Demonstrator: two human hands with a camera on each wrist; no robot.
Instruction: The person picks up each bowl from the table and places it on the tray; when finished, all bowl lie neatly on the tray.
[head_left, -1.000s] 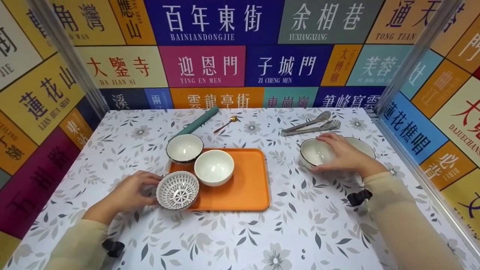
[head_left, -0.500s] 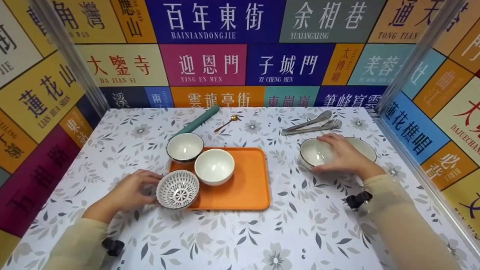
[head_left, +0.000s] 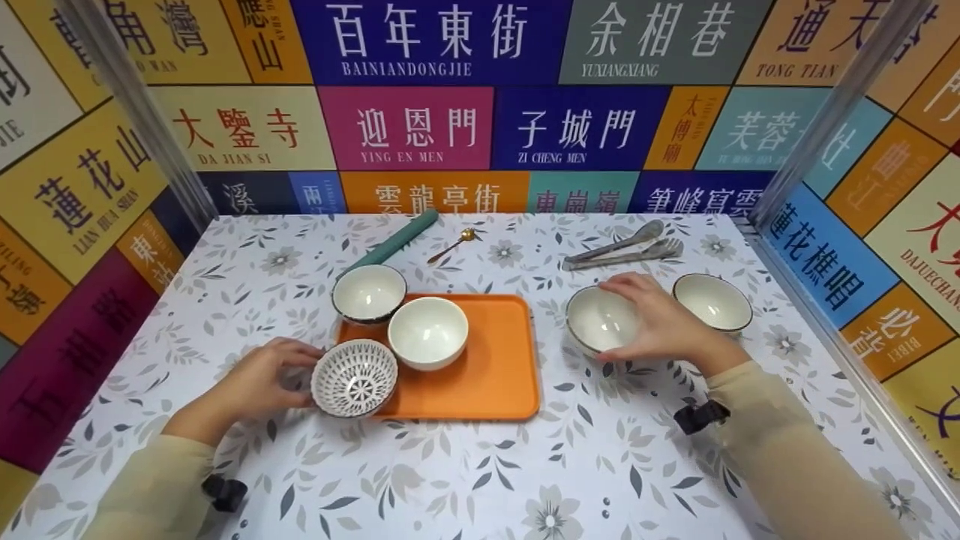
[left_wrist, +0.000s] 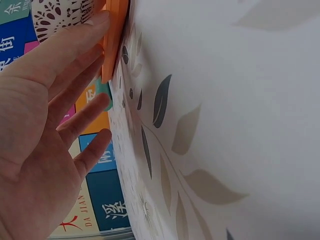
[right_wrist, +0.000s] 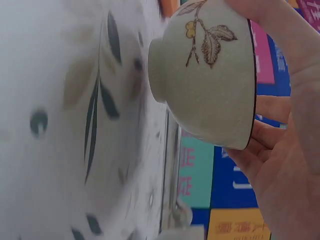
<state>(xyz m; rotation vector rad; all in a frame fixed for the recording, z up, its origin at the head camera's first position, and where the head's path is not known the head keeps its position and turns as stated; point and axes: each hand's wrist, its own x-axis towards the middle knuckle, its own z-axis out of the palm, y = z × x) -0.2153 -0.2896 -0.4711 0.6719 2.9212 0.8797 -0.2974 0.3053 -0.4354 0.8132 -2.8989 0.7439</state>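
My right hand [head_left: 654, 322] grips a cream bowl [head_left: 598, 319] by its right side, thumb in front and fingers behind. In the right wrist view this bowl [right_wrist: 210, 80] shows a dark rim and a brown leaf sprig; I cannot tell whether its foot touches the table. My left hand [head_left: 264, 382] is at the left side of a black-and-white patterned bowl [head_left: 355, 378], its fingers mostly straight in the left wrist view. That bowl sits over the left front part of an orange tray [head_left: 499, 360]. A plain white bowl [head_left: 428, 334] stands on the tray.
Another dark-rimmed bowl [head_left: 369, 294] is at the tray's back left corner. A second cream bowl [head_left: 712, 302] stands right of my right hand. Behind lie a green rod [head_left: 397, 238], a small gold-ended spoon [head_left: 454, 244] and metal tongs [head_left: 622, 247]. Printed panels wall the table.
My right hand has moved left and slightly nearer with the cream bowl, leaving a gap to the second cream bowl. My left hand has stayed by the patterned bowl.
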